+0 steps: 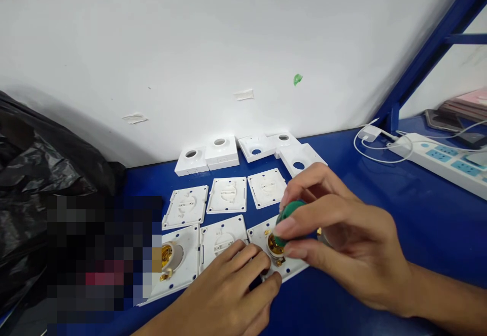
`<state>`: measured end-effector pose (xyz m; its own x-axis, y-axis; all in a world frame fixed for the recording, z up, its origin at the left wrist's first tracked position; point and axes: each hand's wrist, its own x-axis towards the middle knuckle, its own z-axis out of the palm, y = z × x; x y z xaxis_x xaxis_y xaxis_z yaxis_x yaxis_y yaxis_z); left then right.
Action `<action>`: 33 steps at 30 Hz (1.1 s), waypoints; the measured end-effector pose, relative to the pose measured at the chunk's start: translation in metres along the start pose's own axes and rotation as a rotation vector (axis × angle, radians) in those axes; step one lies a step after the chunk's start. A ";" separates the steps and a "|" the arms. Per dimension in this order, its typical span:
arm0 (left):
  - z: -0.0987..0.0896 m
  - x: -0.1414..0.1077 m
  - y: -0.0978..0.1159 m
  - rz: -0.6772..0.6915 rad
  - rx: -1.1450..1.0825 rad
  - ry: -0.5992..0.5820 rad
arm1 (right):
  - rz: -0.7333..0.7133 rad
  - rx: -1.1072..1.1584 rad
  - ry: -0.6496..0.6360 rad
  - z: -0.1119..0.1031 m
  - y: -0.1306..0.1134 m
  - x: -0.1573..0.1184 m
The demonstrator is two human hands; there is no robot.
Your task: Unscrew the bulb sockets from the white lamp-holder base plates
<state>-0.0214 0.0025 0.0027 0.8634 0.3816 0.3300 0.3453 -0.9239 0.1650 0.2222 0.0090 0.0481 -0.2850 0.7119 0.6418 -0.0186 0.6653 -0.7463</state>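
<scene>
My right hand [342, 239] is closed, pinching a short, rounded green tool handle [292, 214] that looks like a stubby screwdriver. It is over the brass interior of a white lamp holder [274, 247]; the tool's tip is hidden. That holder sits on a white square base plate [292, 271]. My left hand [232, 290] lies across the front plates, fingers bent, fingertips at the left edge of that plate and beside the holder. Another lamp holder [171, 257] stands on the front left plate. Part of a whitish, brass-lined piece [335, 235] shows behind my right fingers.
Bare white plates [227, 194] lie in a row behind, with white box covers [222, 152] against the wall. A black plastic bag [49, 143] is at left. At right are a power strip [443, 158], a white cable and a blue metal frame [422, 57].
</scene>
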 end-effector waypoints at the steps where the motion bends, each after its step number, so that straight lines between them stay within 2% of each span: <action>1: 0.000 0.000 0.000 0.004 -0.001 -0.008 | 0.024 0.015 -0.021 -0.001 0.000 0.001; 4: -0.002 -0.001 0.000 0.006 -0.011 -0.007 | 0.115 0.101 -0.131 -0.003 0.002 0.003; 8: -0.004 -0.001 0.002 0.002 -0.020 -0.007 | 0.074 0.141 0.058 -0.004 0.007 0.005; 9: -0.004 0.000 0.002 0.005 -0.015 -0.015 | 0.095 0.118 0.056 -0.005 0.008 0.006; 13: -0.003 0.001 0.002 0.011 0.010 -0.023 | 0.186 0.128 -0.035 -0.009 0.009 0.008; 17: -0.003 0.000 0.001 0.001 0.007 -0.039 | 0.153 0.216 0.022 -0.010 0.009 0.009; 21: -0.004 -0.001 0.001 0.003 0.004 -0.038 | 0.238 0.273 -0.081 -0.009 0.007 0.009; 24: -0.005 -0.001 0.002 -0.004 -0.011 -0.035 | 0.183 0.265 -0.026 -0.007 0.005 0.006; 29: -0.003 -0.002 0.000 -0.010 -0.044 -0.053 | 0.180 0.170 -0.067 -0.003 0.010 0.001; 31: -0.001 -0.002 -0.001 -0.010 -0.045 -0.058 | 0.116 0.132 -0.015 -0.004 0.012 0.000; 33: -0.001 -0.001 -0.002 -0.005 -0.038 -0.057 | 0.064 0.080 -0.022 -0.005 0.012 0.001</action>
<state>-0.0234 0.0041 0.0028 0.8819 0.3825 0.2754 0.3359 -0.9200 0.2020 0.2268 0.0190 0.0403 -0.3095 0.7466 0.5889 -0.0755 0.5981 -0.7979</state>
